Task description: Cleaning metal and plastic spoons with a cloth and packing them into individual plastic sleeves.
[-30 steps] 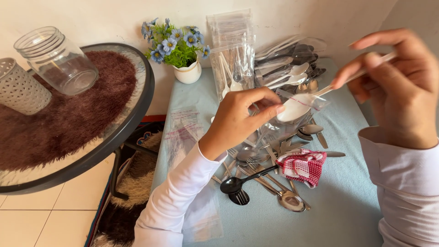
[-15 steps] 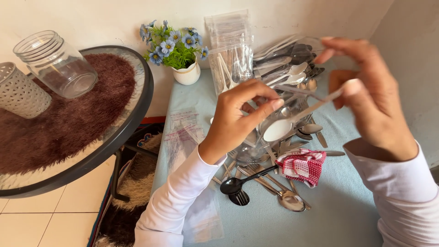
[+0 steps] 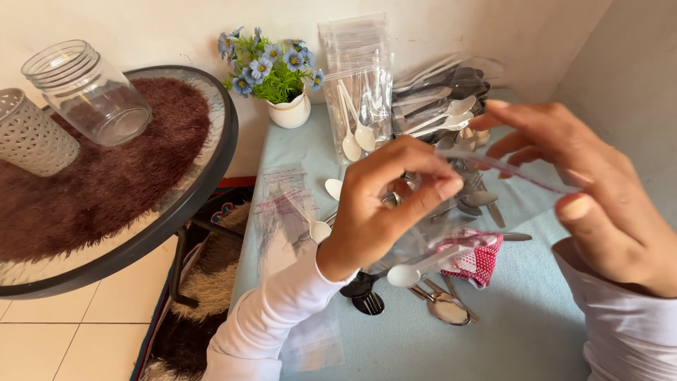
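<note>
Blue table (image 3: 536,331): white spoon (image 3: 416,270) now bagged.

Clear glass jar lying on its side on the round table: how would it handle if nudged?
The glass jar lies on its side, so it would probably roll, though the brown fuzzy mat may slow it. Being glass, it is likely fragile and fairly heavy.

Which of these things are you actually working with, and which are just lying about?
In use:
- left hand and right hand, both pinching a clear zip bag
- white plastic spoon inside it
- bagged spoons by the wall
- empty bags
- pile of cutlery

Lying about:
- glass jar
- flower pot
- red checked cloth
- white holder
</note>
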